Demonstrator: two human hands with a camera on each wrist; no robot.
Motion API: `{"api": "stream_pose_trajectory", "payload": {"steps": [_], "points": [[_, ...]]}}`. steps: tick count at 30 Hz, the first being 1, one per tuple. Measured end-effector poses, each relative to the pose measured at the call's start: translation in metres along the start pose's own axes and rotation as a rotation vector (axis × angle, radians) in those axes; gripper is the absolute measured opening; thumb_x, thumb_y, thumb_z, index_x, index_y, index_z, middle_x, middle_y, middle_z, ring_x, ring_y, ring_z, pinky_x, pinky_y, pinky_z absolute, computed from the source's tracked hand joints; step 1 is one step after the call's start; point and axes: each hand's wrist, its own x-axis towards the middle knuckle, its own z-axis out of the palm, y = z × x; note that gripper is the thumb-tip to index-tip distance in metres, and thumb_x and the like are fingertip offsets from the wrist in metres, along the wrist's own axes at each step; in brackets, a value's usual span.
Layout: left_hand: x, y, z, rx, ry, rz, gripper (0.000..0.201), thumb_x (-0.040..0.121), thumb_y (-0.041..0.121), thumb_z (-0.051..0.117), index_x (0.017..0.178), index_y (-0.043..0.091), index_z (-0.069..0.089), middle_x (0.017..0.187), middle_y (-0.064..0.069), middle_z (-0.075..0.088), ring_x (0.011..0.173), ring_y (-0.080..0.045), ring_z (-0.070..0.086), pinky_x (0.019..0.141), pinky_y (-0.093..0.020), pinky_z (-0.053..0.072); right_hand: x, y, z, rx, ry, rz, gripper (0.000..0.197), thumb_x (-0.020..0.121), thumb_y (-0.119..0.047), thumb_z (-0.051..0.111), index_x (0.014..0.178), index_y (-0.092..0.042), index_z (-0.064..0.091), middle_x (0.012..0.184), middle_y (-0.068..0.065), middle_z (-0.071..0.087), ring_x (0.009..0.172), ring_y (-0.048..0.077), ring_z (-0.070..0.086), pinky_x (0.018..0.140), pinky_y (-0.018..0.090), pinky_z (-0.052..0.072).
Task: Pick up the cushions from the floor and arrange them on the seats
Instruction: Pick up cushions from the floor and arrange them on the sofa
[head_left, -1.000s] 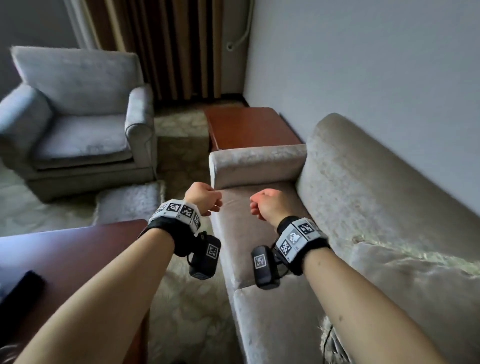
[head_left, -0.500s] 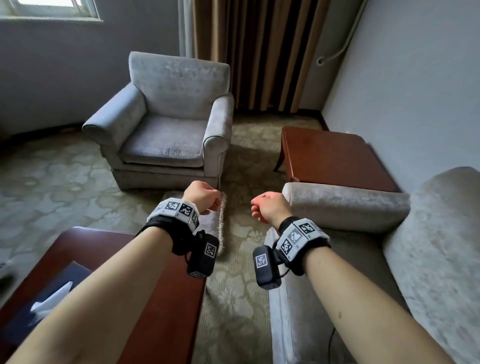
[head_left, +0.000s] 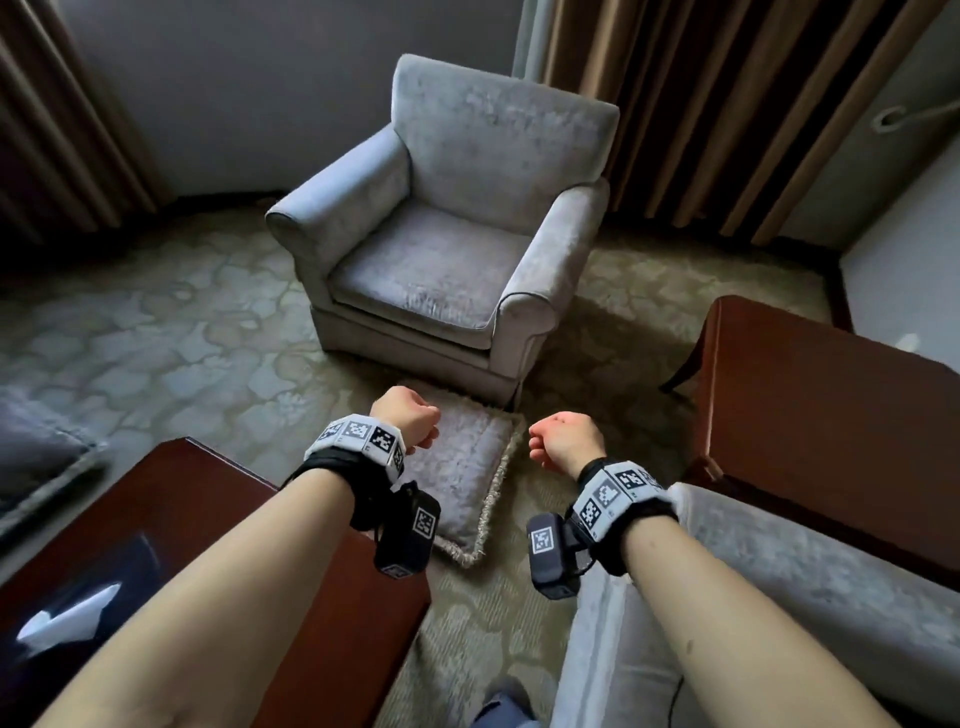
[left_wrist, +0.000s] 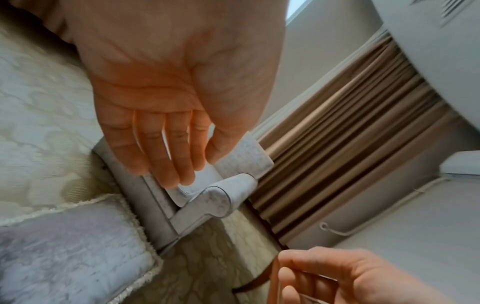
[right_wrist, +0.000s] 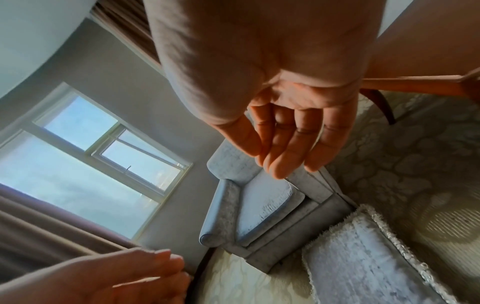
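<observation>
A grey fringed cushion lies flat on the carpet in front of the grey armchair, whose seat holds nothing. My left hand hovers in the air above the cushion's left part, fingers loosely curled and holding nothing. My right hand hangs just right of the cushion, also loosely curled and holding nothing. The left wrist view shows relaxed fingers above the cushion. The right wrist view shows the same for the other hand's fingers, with the cushion below. A second grey cushion lies at the far left edge.
A dark wooden coffee table stands under my left forearm, with a tissue box on it. The grey sofa runs under my right forearm. A wooden side table fills the corner at right. Patterned carpet stretches left of the armchair.
The head view has swung left, from the sofa to the armchair, which is nearer and centred. The floor cushion has come into full view beneath my hands, whose pose is unchanged.
</observation>
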Motion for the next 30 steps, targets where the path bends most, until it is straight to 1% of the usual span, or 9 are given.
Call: {"api": "stream_pose_trajectory", "payload": {"steps": [4, 8, 13, 18, 21, 23, 26, 28, 30], "points": [[0.054, 0.005, 0.002, -0.049, 0.055, -0.104, 0.023, 0.090, 0.013, 0.052, 0.069, 0.014, 0.058, 0.066, -0.006, 0.066, 0.056, -0.020, 0.061, 0.049, -0.019, 0.042, 0.073, -0.025, 0.011, -0.097, -0.032, -0.011, 0.030, 0.088, -0.003, 0.056, 0.060, -0.012, 0.060, 0.057, 0.004, 0.059, 0.045, 0.014, 0.055, 0.041, 0.017, 0.041], [0.106, -0.010, 0.001, -0.156, 0.107, -0.235, 0.026, 0.090, 0.009, 0.051, 0.066, 0.015, 0.055, 0.061, -0.006, 0.061, 0.048, -0.017, 0.056, 0.046, -0.017, 0.038, 0.129, -0.038, 0.040, -0.087, -0.128, 0.046, 0.030, 0.090, 0.000, 0.055, 0.062, -0.010, 0.058, 0.056, 0.006, 0.057, 0.028, 0.003, 0.050, 0.033, 0.012, 0.039], [0.193, -0.039, -0.005, -0.254, 0.104, -0.419, 0.028, 0.089, 0.007, 0.049, 0.062, 0.016, 0.048, 0.050, -0.004, 0.051, 0.028, -0.011, 0.042, 0.040, -0.010, 0.030, 0.202, -0.047, 0.085, -0.039, -0.220, 0.176, 0.033, 0.093, 0.010, 0.046, 0.063, -0.004, 0.049, 0.030, 0.000, 0.045, 0.020, 0.007, 0.042, 0.030, 0.007, 0.030], [0.315, -0.068, -0.005, -0.306, 0.123, -0.537, 0.017, 0.085, 0.006, 0.050, 0.069, 0.011, 0.047, 0.058, -0.008, 0.050, 0.035, -0.016, 0.043, 0.035, -0.009, 0.030, 0.320, -0.045, 0.130, 0.014, -0.190, 0.366, 0.038, 0.097, 0.006, 0.038, 0.061, -0.007, 0.043, 0.036, 0.003, 0.041, 0.019, 0.009, 0.036, 0.033, 0.008, 0.026], [0.403, -0.119, 0.006, -0.215, 0.137, -0.579, 0.012, 0.062, 0.018, 0.052, 0.063, 0.006, 0.056, 0.062, -0.023, 0.067, 0.050, -0.025, 0.060, 0.055, -0.022, 0.041, 0.389, -0.031, 0.162, -0.077, -0.145, 0.416, 0.036, 0.097, 0.001, 0.040, 0.063, -0.009, 0.043, 0.034, 0.001, 0.043, 0.017, 0.009, 0.035, 0.031, 0.003, 0.024], [0.457, -0.157, 0.021, -0.209, 0.125, -0.617, 0.011, 0.060, 0.019, 0.050, 0.056, 0.009, 0.054, 0.062, -0.029, 0.064, 0.051, -0.028, 0.060, 0.056, -0.022, 0.037, 0.427, -0.014, 0.187, -0.110, -0.127, 0.467, 0.034, 0.097, -0.003, 0.041, 0.064, -0.011, 0.044, 0.033, 0.000, 0.044, 0.016, 0.009, 0.035, 0.032, 0.003, 0.026], [0.505, -0.169, 0.034, -0.269, 0.128, -0.633, 0.010, 0.060, 0.018, 0.050, 0.056, 0.009, 0.045, 0.044, -0.009, 0.051, 0.042, -0.019, 0.049, 0.051, -0.020, 0.037, 0.488, 0.017, 0.232, -0.157, -0.116, 0.472, 0.034, 0.097, -0.006, 0.039, 0.064, -0.011, 0.046, 0.037, 0.001, 0.047, 0.017, 0.008, 0.038, 0.032, 0.005, 0.030], [0.535, -0.185, 0.050, -0.268, 0.148, -0.592, 0.012, 0.073, 0.018, 0.056, 0.066, 0.008, 0.055, 0.061, -0.011, 0.063, 0.057, -0.023, 0.062, 0.064, -0.033, 0.055, 0.530, 0.044, 0.264, -0.159, -0.119, 0.477, 0.032, 0.097, -0.008, 0.042, 0.066, -0.012, 0.049, 0.055, 0.002, 0.051, 0.020, 0.008, 0.044, 0.030, 0.008, 0.035], [0.566, -0.219, 0.073, -0.229, 0.172, -0.578, 0.025, 0.079, 0.023, 0.056, 0.088, 0.001, 0.066, 0.092, -0.020, 0.072, 0.087, -0.032, 0.071, 0.086, -0.047, 0.057, 0.569, 0.080, 0.293, -0.169, -0.132, 0.512, 0.027, 0.094, -0.014, 0.046, 0.068, -0.014, 0.052, 0.063, 0.001, 0.053, 0.032, 0.009, 0.054, 0.033, 0.013, 0.042]]}}
